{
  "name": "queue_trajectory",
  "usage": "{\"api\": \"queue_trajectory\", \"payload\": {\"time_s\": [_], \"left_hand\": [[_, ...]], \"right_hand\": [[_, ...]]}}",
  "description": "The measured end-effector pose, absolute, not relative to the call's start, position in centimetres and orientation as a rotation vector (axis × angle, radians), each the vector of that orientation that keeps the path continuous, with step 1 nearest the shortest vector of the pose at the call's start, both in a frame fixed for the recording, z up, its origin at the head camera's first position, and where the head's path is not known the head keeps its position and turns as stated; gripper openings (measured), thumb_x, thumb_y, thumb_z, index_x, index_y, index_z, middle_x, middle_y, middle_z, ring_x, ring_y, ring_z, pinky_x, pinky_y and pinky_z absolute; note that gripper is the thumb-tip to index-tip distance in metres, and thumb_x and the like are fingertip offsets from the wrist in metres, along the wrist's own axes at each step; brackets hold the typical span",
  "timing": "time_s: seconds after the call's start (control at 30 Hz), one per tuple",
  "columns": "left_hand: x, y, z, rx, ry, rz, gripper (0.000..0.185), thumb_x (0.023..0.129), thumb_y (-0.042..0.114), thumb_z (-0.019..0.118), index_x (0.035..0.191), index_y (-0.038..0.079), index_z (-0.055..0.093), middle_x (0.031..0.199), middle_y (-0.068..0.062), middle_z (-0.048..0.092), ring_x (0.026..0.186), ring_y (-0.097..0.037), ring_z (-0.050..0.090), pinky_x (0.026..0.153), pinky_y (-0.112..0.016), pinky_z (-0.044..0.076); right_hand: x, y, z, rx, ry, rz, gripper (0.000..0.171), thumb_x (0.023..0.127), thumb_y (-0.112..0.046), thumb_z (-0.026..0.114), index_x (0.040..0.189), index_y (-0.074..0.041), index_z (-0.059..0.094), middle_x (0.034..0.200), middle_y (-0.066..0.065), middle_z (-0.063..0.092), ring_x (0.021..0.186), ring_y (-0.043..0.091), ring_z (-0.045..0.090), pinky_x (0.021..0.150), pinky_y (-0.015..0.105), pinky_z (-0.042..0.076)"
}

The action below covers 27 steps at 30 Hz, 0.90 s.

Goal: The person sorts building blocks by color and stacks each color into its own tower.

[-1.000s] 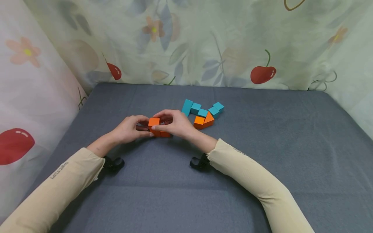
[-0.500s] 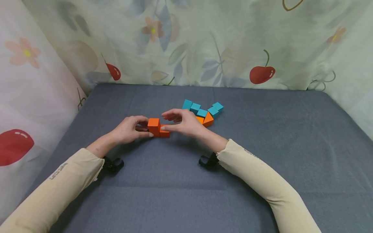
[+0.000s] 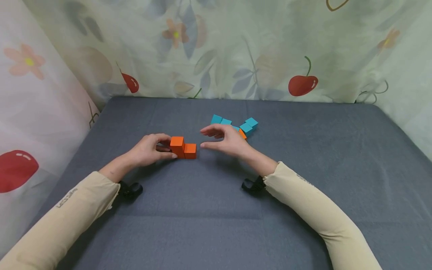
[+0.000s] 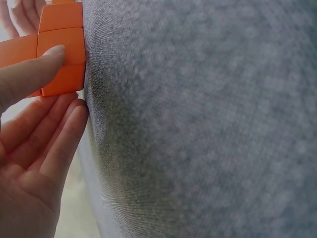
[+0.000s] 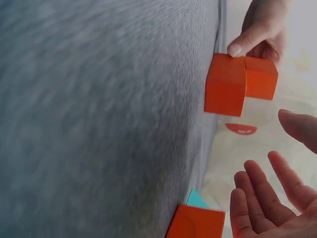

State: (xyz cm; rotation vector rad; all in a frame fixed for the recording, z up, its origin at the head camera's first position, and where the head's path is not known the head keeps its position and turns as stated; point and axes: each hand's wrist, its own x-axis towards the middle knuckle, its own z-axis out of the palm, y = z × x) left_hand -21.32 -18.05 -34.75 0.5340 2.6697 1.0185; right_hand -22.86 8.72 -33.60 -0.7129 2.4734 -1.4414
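In the head view, an orange block stack (image 3: 177, 146) stands on the grey cloth, one block upon another, with a single orange block (image 3: 190, 150) against its right side. My left hand (image 3: 150, 150) holds the stack from the left. In the left wrist view its thumb (image 4: 47, 64) lies on the lower block's front face, the fingers reaching along the block's side. My right hand (image 3: 229, 140) hovers to the right of the blocks, thumb and fingers spread with nothing between them. The right wrist view shows a gap between those fingers and the single block (image 5: 225, 87).
Behind the right hand lie several blue blocks (image 3: 247, 128) and an orange triangular block (image 3: 242, 134), partly hidden by the hand. An orange block (image 5: 195, 223) shows low in the right wrist view. A patterned curtain (image 3: 216, 48) borders the cloth-covered table (image 3: 189, 240) at the back.
My right hand has let go of the orange blocks and moved right, uncovering the single block and overlapping the loose pile. The left hand has stayed at the stack.
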Motion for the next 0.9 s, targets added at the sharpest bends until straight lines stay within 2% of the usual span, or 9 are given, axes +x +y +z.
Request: {"api": "queue_trajectory", "payload": {"time_s": [0.47,0.7,0.9], "left_hand": [[-21.3,-18.1,-34.6,0.54,2.665,1.009,0.043,0.086,0.01,0.072,0.125,-0.003,0.057,0.124,-0.022,0.057,0.114,-0.034,0.058,0.096,-0.045,0.051],[-21.2,-18.1,-34.6,0.539,2.658,1.019,0.044,0.086,0.01,0.072,0.125,-0.003,0.057,0.125,-0.022,0.056,0.114,-0.034,0.058,0.096,-0.045,0.051],[-21.2,-18.2,-34.7,0.544,2.659,1.017,0.043,0.086,0.01,0.071,0.125,-0.003,0.057,0.125,-0.022,0.057,0.115,-0.034,0.058,0.096,-0.045,0.051]], "right_hand": [[-22.7,11.3,-33.2,-0.638,2.533,-1.45,0.045,0.084,-0.018,0.075,0.126,-0.007,0.061,0.126,0.012,0.062,0.119,0.027,0.056,0.1,0.038,0.047],[-22.4,12.3,-33.1,-0.563,2.602,-1.415,0.046,0.083,-0.018,0.075,0.126,-0.007,0.062,0.125,0.012,0.063,0.113,0.026,0.059,0.087,0.035,0.054],[-22.3,12.8,-33.2,-0.556,2.725,-1.316,0.044,0.082,-0.022,0.076,0.122,-0.007,0.065,0.121,0.011,0.063,0.113,0.023,0.056,0.092,0.037,0.051]]}}
